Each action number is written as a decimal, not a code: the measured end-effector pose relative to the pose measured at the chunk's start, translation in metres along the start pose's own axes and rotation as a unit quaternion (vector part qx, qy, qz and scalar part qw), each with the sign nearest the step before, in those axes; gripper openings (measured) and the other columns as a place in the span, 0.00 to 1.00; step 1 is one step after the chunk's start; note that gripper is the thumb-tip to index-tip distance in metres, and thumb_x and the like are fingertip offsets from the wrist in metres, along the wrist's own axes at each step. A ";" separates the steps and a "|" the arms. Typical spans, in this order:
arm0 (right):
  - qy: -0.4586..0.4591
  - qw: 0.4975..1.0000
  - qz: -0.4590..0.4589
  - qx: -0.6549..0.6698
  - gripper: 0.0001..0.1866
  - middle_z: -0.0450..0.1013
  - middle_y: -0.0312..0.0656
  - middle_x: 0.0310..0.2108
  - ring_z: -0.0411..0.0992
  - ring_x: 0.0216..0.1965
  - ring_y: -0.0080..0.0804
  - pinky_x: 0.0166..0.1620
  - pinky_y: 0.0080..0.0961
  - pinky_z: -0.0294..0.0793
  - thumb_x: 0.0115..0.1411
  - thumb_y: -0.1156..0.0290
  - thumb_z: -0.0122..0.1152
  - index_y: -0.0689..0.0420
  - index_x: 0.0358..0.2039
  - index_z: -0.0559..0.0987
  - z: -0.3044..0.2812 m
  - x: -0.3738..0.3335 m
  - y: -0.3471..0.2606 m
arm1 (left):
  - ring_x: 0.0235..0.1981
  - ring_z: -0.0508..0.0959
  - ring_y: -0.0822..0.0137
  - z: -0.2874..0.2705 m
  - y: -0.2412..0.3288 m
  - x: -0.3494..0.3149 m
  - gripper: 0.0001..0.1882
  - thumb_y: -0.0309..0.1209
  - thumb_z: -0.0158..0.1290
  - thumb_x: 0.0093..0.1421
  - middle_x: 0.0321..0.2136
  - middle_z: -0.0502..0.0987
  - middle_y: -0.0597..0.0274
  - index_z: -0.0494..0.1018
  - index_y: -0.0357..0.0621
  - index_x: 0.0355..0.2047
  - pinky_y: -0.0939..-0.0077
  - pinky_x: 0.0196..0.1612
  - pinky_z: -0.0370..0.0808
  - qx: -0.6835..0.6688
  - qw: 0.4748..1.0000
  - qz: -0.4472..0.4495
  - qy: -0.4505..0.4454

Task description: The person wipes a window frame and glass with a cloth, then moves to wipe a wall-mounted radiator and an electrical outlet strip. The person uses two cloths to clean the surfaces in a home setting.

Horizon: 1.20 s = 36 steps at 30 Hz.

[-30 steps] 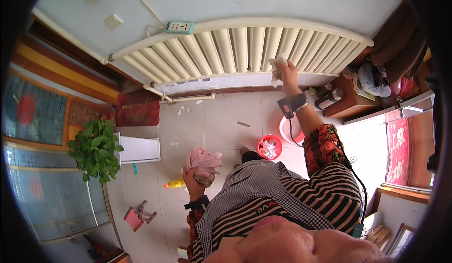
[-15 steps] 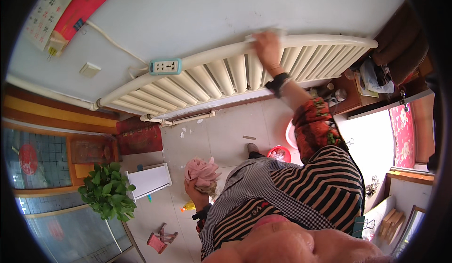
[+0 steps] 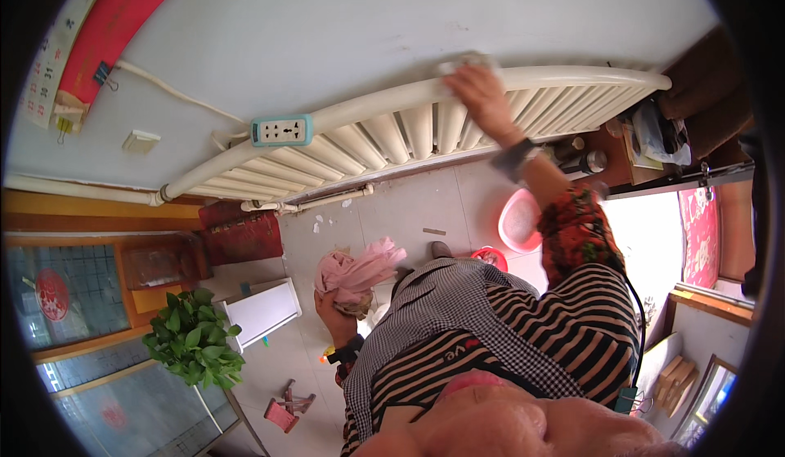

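Note:
My right hand point(image 3: 484, 101) reaches far out to the cream radiator point(image 3: 360, 107) on the wall. Its fingers are closed on a whitish cloth point(image 3: 470, 63), blurred by motion and pressed to the radiator's top pipe; the palm hides part of it. Held low on the left, near my apron, my left hand point(image 3: 334, 314) grips a bunched pink cloth point(image 3: 352, 273), one end of which sticks out to the right. A greyish-brown piece shows under the pink folds; I cannot tell what it is.
A blue-rimmed power strip point(image 3: 282, 131) sits at the radiator's left part. On the floor are a pink basin point(image 3: 520, 220), a red basin point(image 3: 491, 256) and a small folding stool point(image 3: 288, 406). A leafy plant point(image 3: 195, 338) stands left beside a white stand point(image 3: 266, 314).
The view has shifted slightly, and more of the pink basin shows. My right hand stays on the top pipe, its wrist turned a little. The pink cloth's loose end stretches further right.

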State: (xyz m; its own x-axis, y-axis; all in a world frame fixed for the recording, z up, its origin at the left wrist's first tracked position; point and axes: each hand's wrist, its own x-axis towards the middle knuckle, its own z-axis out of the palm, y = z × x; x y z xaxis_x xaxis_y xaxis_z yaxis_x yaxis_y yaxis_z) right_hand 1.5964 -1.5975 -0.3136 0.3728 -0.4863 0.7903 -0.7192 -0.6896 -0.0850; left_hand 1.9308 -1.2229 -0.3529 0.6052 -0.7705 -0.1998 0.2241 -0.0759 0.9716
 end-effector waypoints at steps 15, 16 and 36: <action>-0.011 0.998 0.015 0.054 0.15 0.75 0.36 0.48 0.70 0.53 0.36 0.59 0.34 0.69 0.57 0.71 0.58 0.48 0.46 0.80 0.100 0.064 -0.164 | 0.49 0.74 0.61 0.003 0.018 0.091 0.16 0.25 0.49 0.57 0.45 0.72 0.54 0.72 0.27 0.43 0.71 0.52 0.70 0.158 0.967 0.108 -0.169; -0.015 0.999 -0.001 0.053 0.16 0.75 0.36 0.49 0.70 0.55 0.36 0.60 0.34 0.69 0.58 0.71 0.57 0.46 0.48 0.79 0.091 0.058 -0.153 | 0.49 0.74 0.61 0.009 0.023 0.100 0.15 0.25 0.49 0.56 0.45 0.72 0.54 0.72 0.27 0.43 0.71 0.52 0.70 0.105 0.977 0.070 -0.170; 0.061 0.979 0.187 -0.057 0.16 0.73 0.40 0.52 0.66 0.60 0.44 0.64 0.41 0.66 0.56 0.74 0.65 0.51 0.46 0.80 -0.046 -0.058 0.056 | 0.51 0.74 0.55 0.245 0.068 0.152 0.26 0.22 0.51 0.48 0.54 0.72 0.48 0.69 0.28 0.50 0.65 0.55 0.70 0.163 0.864 0.341 -0.332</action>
State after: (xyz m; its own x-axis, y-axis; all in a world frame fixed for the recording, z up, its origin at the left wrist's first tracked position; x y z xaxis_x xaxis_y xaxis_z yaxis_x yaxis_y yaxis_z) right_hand 1.5077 -1.5832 -0.3362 0.0031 -0.6205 0.7842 -0.8555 -0.4077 -0.3192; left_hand 1.8508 -1.5004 -0.2863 -0.0833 -0.8917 0.4450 -0.3046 0.4480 0.8406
